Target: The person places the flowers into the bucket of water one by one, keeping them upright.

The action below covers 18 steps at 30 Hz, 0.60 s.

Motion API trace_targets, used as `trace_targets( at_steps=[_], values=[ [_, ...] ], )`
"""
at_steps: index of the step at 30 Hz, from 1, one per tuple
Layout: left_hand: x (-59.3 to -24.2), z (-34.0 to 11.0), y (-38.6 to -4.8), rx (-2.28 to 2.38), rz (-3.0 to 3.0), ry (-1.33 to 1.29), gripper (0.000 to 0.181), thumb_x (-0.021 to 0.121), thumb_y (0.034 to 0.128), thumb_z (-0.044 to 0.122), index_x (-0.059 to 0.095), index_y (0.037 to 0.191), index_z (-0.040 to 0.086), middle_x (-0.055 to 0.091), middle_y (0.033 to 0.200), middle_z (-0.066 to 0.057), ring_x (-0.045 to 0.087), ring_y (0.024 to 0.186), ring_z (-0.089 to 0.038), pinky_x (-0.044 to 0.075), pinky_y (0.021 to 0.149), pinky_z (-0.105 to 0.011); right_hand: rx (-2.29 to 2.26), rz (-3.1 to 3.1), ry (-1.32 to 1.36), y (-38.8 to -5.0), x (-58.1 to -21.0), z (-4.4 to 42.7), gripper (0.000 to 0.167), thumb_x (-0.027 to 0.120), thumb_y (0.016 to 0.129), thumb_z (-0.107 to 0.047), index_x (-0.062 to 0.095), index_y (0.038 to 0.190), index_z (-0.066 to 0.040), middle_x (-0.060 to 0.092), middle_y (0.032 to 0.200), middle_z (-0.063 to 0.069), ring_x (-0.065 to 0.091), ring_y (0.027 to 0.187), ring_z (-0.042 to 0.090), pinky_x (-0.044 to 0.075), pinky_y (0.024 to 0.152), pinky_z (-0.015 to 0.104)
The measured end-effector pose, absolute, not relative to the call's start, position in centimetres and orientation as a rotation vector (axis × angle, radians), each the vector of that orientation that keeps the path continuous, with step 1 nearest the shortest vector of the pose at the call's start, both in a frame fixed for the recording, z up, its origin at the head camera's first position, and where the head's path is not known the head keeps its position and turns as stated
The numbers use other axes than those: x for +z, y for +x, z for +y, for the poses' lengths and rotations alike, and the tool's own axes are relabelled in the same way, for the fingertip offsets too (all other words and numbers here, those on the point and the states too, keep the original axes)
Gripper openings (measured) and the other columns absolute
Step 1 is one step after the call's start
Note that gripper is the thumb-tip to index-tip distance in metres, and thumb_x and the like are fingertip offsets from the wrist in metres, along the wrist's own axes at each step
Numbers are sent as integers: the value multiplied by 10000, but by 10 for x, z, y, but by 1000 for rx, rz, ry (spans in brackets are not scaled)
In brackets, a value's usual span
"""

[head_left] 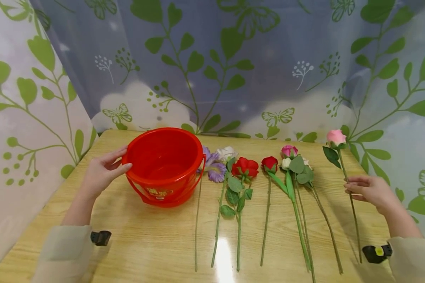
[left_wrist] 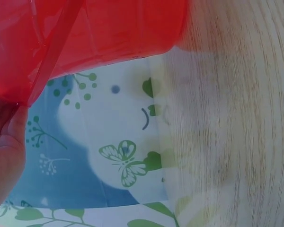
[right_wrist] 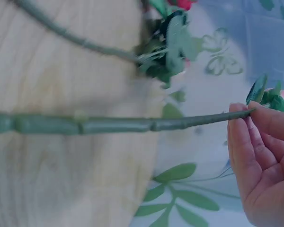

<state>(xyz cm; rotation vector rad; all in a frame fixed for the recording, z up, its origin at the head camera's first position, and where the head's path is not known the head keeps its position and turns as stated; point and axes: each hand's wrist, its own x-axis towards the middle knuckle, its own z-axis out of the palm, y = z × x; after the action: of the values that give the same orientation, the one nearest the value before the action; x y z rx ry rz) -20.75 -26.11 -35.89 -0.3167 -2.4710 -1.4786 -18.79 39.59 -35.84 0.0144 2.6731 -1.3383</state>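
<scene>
Left hand [head_left: 102, 173] pinching rim of red bucket [head_left: 164, 180], centre left — right hand [head_left: 371, 191] pinching stem of 1 pink rose [head_left: 336, 139], far right.

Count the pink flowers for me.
2. The pale pink rose is in the right hand; the deeper pink flower lies on the table, just right of the dark red rose. Others could be hidden behind the bucket.

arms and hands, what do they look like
The left hand and right hand are bare. The left sleeve and right sleeve are pale beige. A black device sits by the left, a second device with a round yellow-green mark by the right.
</scene>
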Motion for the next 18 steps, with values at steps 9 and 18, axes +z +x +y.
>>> trace_targets(
  at_steps=[9,18],
  values=[
    [-361,-260,-209,-1475,-2442,-332,506,672,789,137,494,1232,-30,478,1261,-133,449,1146,-142,424,814,-162,-1447,2704,-58,-200,-352,384,441,545,887,-201,451,1188,107,590,889,-180,592,764,9,519,673,233],
    [-361,-261,-207,-1517,-2427,-329,498,666,794,129,494,1235,-28,469,1271,-135,434,1162,-167,420,823,-166,-1644,2639,-217,-213,-350,357,399,559,874,-137,468,1159,126,631,920,-68,607,800,45,511,693,215]
  ],
)
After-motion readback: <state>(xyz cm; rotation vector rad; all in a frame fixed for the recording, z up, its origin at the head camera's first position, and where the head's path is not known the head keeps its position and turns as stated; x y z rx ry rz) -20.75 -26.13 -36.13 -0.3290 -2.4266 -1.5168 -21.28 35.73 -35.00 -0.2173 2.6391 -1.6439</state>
